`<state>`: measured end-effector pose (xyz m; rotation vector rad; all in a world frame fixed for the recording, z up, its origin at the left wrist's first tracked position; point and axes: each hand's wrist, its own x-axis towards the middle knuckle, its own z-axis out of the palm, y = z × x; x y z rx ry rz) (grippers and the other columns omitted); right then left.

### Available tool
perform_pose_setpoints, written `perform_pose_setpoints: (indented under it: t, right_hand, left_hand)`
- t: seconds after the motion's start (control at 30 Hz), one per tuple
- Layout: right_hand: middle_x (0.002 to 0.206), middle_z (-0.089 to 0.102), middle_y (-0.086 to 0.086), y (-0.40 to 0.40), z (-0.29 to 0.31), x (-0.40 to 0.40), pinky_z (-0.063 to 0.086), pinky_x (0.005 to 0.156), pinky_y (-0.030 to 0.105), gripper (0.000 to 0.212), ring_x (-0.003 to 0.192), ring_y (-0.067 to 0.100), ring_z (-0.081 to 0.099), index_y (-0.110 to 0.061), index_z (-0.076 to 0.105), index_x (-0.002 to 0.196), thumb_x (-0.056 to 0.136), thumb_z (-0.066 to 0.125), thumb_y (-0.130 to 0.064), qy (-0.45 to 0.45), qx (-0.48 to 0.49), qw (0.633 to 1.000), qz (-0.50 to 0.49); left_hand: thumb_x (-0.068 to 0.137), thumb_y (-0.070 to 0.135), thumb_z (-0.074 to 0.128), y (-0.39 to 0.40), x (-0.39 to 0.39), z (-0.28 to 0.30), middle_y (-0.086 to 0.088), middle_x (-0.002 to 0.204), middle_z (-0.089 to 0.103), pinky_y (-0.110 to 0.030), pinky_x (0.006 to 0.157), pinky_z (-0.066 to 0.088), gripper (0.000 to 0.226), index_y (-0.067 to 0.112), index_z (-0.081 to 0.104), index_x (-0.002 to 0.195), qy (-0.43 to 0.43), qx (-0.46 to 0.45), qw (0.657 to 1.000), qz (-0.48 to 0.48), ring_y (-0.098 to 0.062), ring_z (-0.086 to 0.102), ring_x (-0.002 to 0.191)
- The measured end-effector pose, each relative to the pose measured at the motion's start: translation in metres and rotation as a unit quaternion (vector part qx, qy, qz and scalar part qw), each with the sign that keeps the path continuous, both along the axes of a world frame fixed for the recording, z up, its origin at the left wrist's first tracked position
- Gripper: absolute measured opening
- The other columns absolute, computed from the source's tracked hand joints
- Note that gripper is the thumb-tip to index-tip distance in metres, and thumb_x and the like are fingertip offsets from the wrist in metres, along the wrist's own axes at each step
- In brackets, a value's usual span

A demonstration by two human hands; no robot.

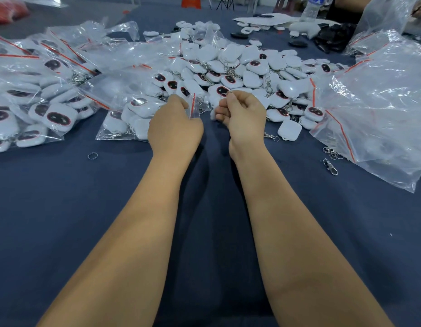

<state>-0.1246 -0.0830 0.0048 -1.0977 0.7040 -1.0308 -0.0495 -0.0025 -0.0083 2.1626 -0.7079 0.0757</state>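
Both forearms reach across the bench, which is covered in dark blue cloth, toward its middle.

Left hand: seen from the back, fingers curled, gripping a small clear plastic zip bag with a red seal strip. The bag stands upright between the two hands, at the near foot of the heap.

Right hand: fingers curled in, fingertips pinching what I read as a small silver metal ring. It is tiny, so I note this with some doubt.

Just beyond both hands lies the heap of white plastic keychain cases with dark oval faces, mid-bench.

Toward the left edge are clear zip bags already filled with cases. Toward the right edge are large crumpled clear plastic bags.

Loose on the cloth: one silver split ring on the left, one metal snap clasp on the right, and a single plain white case near the right hand.
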Motion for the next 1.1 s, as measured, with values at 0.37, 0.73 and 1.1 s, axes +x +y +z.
perform_pose_setpoints:
  t: [0.37,0.73,1.1]
  right_hand:
    - [0.088,0.059,0.007,0.005,0.001,0.005,0.053,0.065,0.020,0.021,0.070,0.013,0.058,-0.013,0.055,0.088,0.101,0.046,-0.001,-0.044,-0.051,0.995,0.077]
    - [0.089,0.062,0.008,0.005,0.002,0.005,0.058,0.069,0.021,0.016,0.069,0.012,0.065,-0.009,0.054,0.091,0.102,0.044,-0.002,-0.034,-0.009,0.995,0.093]
    - [0.058,0.058,-0.020,0.016,-0.008,0.007,0.041,0.062,0.011,0.044,0.060,-0.009,0.049,-0.030,0.066,0.067,0.086,0.054,0.008,0.149,-0.272,0.941,0.136]
  left_hand:
    - [0.085,0.016,0.054,0.002,-0.001,0.007,0.008,0.058,0.060,-0.008,0.052,0.039,0.014,0.023,0.064,0.078,0.076,-0.124,0.989,-0.007,0.004,0.057,0.055]
    - [0.085,0.021,0.054,0.001,-0.002,0.009,0.010,0.080,0.066,-0.020,0.064,0.041,0.022,0.024,0.072,0.098,0.038,-0.168,0.985,0.015,-0.012,0.061,0.078]
    - [0.083,0.018,0.054,0.002,-0.009,0.012,0.011,0.092,0.058,-0.004,0.072,0.036,0.025,0.013,0.072,0.100,-0.060,-0.196,0.978,-0.031,-0.007,0.055,0.084]
